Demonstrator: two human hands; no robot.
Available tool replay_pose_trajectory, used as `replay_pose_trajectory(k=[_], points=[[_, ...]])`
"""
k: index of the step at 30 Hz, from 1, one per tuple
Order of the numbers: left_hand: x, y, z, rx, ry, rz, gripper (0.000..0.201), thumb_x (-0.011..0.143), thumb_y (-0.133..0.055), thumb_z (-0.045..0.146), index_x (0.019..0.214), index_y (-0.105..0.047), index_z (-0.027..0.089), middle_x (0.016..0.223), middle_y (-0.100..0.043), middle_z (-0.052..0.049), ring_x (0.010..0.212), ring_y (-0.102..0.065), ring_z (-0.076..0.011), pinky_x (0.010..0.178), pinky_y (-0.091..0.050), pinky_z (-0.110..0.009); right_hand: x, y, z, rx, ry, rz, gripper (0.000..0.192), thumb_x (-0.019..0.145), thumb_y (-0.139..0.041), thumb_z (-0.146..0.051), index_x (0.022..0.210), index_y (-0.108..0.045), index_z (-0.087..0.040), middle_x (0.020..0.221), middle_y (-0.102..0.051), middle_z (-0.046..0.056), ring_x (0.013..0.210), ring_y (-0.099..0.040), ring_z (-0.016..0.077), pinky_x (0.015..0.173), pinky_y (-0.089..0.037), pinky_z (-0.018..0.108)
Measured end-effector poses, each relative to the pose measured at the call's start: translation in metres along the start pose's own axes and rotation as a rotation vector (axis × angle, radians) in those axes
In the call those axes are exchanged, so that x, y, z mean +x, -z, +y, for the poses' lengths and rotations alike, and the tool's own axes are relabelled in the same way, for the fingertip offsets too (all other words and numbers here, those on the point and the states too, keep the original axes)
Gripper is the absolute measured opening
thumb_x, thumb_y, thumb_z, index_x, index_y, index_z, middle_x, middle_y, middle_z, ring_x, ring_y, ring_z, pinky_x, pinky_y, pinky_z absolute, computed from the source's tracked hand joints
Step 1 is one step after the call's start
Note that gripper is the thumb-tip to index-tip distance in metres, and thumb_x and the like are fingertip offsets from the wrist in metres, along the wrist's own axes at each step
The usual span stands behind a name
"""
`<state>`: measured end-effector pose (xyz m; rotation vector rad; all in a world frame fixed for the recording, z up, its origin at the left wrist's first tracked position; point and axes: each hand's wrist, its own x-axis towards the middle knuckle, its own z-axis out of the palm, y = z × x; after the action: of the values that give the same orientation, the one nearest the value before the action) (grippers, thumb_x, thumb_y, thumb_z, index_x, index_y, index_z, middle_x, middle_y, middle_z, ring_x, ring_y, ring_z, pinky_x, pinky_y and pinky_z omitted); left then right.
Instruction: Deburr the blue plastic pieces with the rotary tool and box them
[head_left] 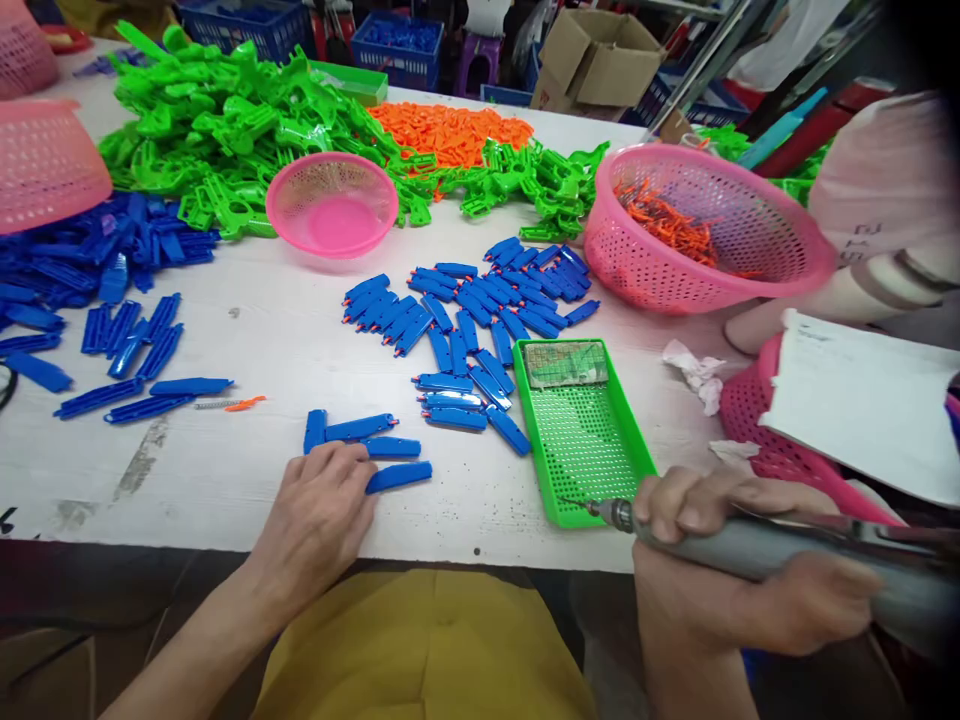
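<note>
My left hand (319,510) lies palm down on the white table (247,340), its fingertips touching a small group of blue plastic pieces (367,450) near the front edge. My right hand (720,590) grips a grey electric screwdriver (750,545), its bit pointing left over the near corner of a green mesh tray (581,430). A larger scatter of blue pieces (480,320) lies just beyond my left hand, in the middle of the table.
Pink baskets stand around: a small one (332,203), a large one with orange parts (701,225), another at far left (45,160). Green parts (247,120), orange parts (450,130) and more blue pieces (90,270) are heaped behind. A person's arm (862,270) rests at right.
</note>
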<state>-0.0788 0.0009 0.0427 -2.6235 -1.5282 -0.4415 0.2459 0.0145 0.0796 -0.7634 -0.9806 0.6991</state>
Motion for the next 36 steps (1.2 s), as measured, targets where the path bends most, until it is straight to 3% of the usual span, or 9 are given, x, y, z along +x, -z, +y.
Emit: replay_pose_trajectory(k=[3, 6, 9, 12, 21, 32, 36], points=[[0.017, -0.002, 0.007, -0.013, 0.001, 0.025, 0.026, 0.095, -0.054, 0.019, 0.118, -0.065, 0.013, 0.122, -0.068, -0.015, 0.114, -0.057, -0.0340, 0.088, -0.045, -0.046, 0.001, 0.005, 0.006, -0.010, 0.028, 0.034, 0.031, 0.089, -0.058, -0.051, 0.089, -0.065, -0.020, 0.060, -0.053, -0.005, 0.040, -0.049, 0.0118, 0.037, -0.039, 0.028], [0.050, -0.021, 0.026, -0.037, -0.043, 0.058, 0.034, 0.098, -0.053, 0.020, 0.129, -0.062, 0.011, 0.131, -0.067, -0.015, 0.120, -0.057, -0.0333, 0.093, -0.046, -0.047, 0.003, 0.004, 0.014, -0.017, 0.046, 0.048, 0.029, 0.088, -0.061, -0.049, 0.088, -0.064, -0.020, 0.059, -0.054, -0.006, 0.040, -0.049, 0.0116, 0.038, -0.041, 0.028], [0.079, -0.044, 0.037, 0.020, -0.066, 0.072, 0.033, 0.098, -0.053, 0.015, 0.128, -0.065, 0.011, 0.129, -0.070, -0.013, 0.116, -0.060, -0.0319, 0.089, -0.048, -0.046, 0.008, 0.004, 0.018, -0.023, 0.044, 0.050, 0.026, 0.086, -0.064, -0.046, 0.089, -0.064, -0.020, 0.060, -0.056, -0.006, 0.042, -0.051, 0.0119, 0.040, -0.043, 0.028], [0.092, -0.059, 0.035, 0.064, -0.077, 0.068, 0.031, 0.097, -0.054, 0.013, 0.125, -0.067, 0.013, 0.128, -0.071, -0.014, 0.115, -0.061, -0.0316, 0.086, -0.050, -0.044, 0.013, 0.004, 0.021, -0.048, 0.089, 0.081, 0.025, 0.086, -0.063, -0.044, 0.088, -0.062, -0.020, 0.060, -0.056, -0.006, 0.042, -0.051, 0.0121, 0.039, -0.043, 0.028], [0.078, -0.056, 0.028, -0.003, -0.103, 0.072, 0.023, 0.099, -0.054, 0.016, 0.116, -0.070, 0.018, 0.132, -0.068, -0.014, 0.118, -0.062, -0.0320, 0.085, -0.055, -0.046, 0.011, 0.008, 0.029, -0.095, 0.068, 0.144, 0.023, 0.086, -0.065, -0.042, 0.088, -0.060, -0.020, 0.060, -0.054, -0.008, 0.042, -0.051, 0.0109, 0.042, -0.044, 0.027], [0.065, -0.050, 0.057, -0.046, -0.146, 0.019, 0.019, 0.100, -0.052, 0.018, 0.113, -0.066, 0.017, 0.133, -0.066, -0.018, 0.117, -0.061, -0.0349, 0.084, -0.058, -0.049, 0.012, 0.004, 0.037, -0.119, 0.068, 0.162, 0.020, 0.086, -0.063, -0.041, 0.088, -0.061, -0.021, 0.059, -0.053, -0.007, 0.043, -0.051, 0.0115, 0.042, -0.045, 0.026], [0.056, -0.049, 0.069, -0.097, -0.121, 0.036, 0.023, 0.100, -0.054, 0.020, 0.119, -0.065, 0.016, 0.132, -0.067, -0.017, 0.117, -0.060, -0.0353, 0.083, -0.057, -0.049, 0.012, 0.004, 0.038, -0.108, 0.097, 0.137, 0.015, 0.086, -0.061, -0.037, 0.087, -0.061, -0.022, 0.059, -0.054, -0.007, 0.042, -0.050, 0.0120, 0.040, -0.045, 0.027]])
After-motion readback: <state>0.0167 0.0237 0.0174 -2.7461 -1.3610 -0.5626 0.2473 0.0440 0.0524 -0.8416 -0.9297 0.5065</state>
